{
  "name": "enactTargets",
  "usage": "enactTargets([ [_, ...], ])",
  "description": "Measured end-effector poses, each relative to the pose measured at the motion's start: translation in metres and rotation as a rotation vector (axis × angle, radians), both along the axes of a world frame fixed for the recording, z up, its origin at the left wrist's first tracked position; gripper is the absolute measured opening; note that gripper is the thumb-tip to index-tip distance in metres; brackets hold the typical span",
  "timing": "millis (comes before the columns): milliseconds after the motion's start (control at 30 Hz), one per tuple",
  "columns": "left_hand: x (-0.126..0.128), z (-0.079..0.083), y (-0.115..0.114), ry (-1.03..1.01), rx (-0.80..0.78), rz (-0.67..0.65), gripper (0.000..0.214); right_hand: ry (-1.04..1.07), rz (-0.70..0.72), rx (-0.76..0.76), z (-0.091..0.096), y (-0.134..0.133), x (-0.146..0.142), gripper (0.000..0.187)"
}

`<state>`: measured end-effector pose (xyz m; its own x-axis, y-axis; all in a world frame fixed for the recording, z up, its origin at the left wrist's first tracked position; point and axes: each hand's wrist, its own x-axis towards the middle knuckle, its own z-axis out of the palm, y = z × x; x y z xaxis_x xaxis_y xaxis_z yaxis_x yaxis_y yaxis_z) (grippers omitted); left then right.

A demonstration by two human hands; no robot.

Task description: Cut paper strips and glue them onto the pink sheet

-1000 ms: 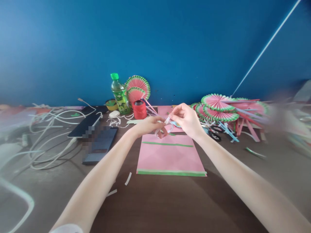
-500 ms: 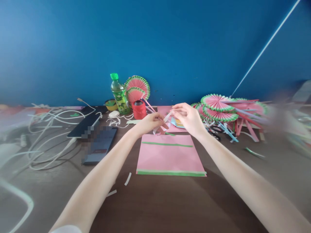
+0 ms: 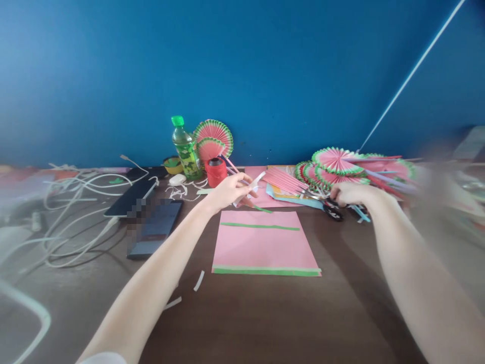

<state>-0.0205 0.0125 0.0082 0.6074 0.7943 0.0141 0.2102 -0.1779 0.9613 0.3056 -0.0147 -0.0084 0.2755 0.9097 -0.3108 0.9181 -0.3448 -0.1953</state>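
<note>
My left hand (image 3: 227,193) is closed on a white paper strip (image 3: 250,186) that sticks out to the right, just above the far edge of a pink sheet with green borders (image 3: 265,245) lying flat on the brown table. My right hand (image 3: 350,194) is out to the right with its fingers curled over black-handled scissors (image 3: 332,209) that lie at the foot of a pile of pink and green paper fans (image 3: 341,169). A folded pink pleated piece (image 3: 284,181) lies between the two hands.
A green bottle (image 3: 185,147), a red spool (image 3: 216,172), a small bowl (image 3: 172,164) and a standing fan (image 3: 212,137) stand at the back by the blue wall. Two dark phones or tablets (image 3: 153,225) and tangled white cables (image 3: 71,202) lie at left. Small white paper scraps (image 3: 199,280) lie near the front.
My right hand has let go of the strip and moved right onto the scissors. My left hand keeps the strip, which has straightened out of its loop.
</note>
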Motion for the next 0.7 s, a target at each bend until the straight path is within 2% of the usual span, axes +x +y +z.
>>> enactTargets([
  [133,0.001,0.0,-0.001,0.021,-0.023,0.003,0.02,0.042,0.02,-0.001,-0.019,0.007,0.011,0.031],
  [233,0.001,0.0,-0.001,0.035,-0.019,-0.003,0.025,0.056,0.024,-0.001,-0.022,0.008,0.014,0.033],
  [333,0.001,-0.001,0.0,0.035,-0.005,-0.009,0.028,0.07,0.033,-0.012,-0.009,0.003,0.01,0.037],
  [500,0.002,0.0,-0.001,0.055,-0.009,0.0,0.029,0.099,0.037,-0.06,0.028,-0.014,-0.005,0.046],
  [600,0.003,0.0,-0.003,0.058,-0.003,0.011,0.029,0.104,0.109,0.034,0.038,-0.018,-0.013,0.042],
  [700,0.003,0.001,-0.003,0.055,0.001,0.013,0.026,0.099,0.138,0.161,0.037,-0.015,-0.019,0.04],
])
